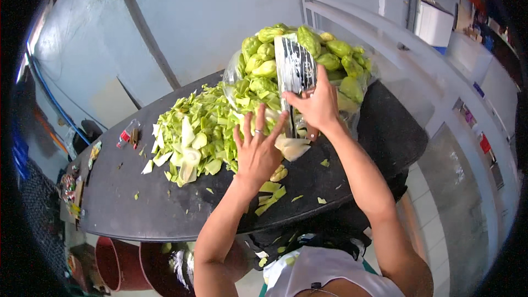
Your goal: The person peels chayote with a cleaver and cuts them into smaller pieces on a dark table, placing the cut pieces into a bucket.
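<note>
A broad cleaver (294,63) with a dark blade smeared white points up and away from me, in front of heaped whole chayotes. My right hand (319,104) grips it low down, the thumb lying across the blade; the fingers beneath are mostly hidden. Just left of it, my left hand (257,151) is spread, palm down, above the near edge of the chopped chayote. A ring is on one finger. Pale green slices and strips form a wide pile of chopped chayote (192,126). Below the cleaver lies a pale cut chayote piece (293,147).
Whole green chayotes (338,49) sit in a clear plastic bag at the back of the dark table (132,187). Green peelings (270,197) lie near the front edge. A small clear packet (128,133) rests at the left. Dark red bins (110,264) stand below; a white railing (379,22) runs along the right.
</note>
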### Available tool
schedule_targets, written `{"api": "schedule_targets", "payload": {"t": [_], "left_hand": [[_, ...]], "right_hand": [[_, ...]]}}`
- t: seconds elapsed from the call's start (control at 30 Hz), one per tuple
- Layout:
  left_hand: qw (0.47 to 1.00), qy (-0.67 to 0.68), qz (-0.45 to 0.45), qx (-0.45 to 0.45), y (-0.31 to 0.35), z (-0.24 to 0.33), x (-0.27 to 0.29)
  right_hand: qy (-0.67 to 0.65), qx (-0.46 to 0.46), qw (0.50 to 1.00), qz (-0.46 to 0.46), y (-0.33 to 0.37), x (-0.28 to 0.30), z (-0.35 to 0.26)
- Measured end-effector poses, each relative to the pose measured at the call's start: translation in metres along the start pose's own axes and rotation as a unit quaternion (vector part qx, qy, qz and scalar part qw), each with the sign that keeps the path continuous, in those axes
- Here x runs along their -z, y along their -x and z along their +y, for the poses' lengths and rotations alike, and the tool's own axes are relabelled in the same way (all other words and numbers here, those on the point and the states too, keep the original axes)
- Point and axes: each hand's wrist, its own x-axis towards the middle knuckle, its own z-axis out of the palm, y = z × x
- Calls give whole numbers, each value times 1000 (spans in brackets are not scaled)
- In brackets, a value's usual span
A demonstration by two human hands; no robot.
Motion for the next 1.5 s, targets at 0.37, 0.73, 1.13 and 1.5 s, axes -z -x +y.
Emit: {"api": "schedule_targets", "payload": {"t": [0.37,0.73,1.13,1.5], "left_hand": [[957,88,-181,208,-25,-57,-25],[837,361,-245,329,-65,-56,-35],[185,936,48,295,-5,-118,-34],[242,910,120,315,-6,-99,-10]], "right_hand": [[30,-35,999,-2,-2,11,9],[13,85,992,92,-5,23,7],[-96,-97,960,-244,18,-4,-19],[-46,-99,943,-314,49,-41,-21]]}}
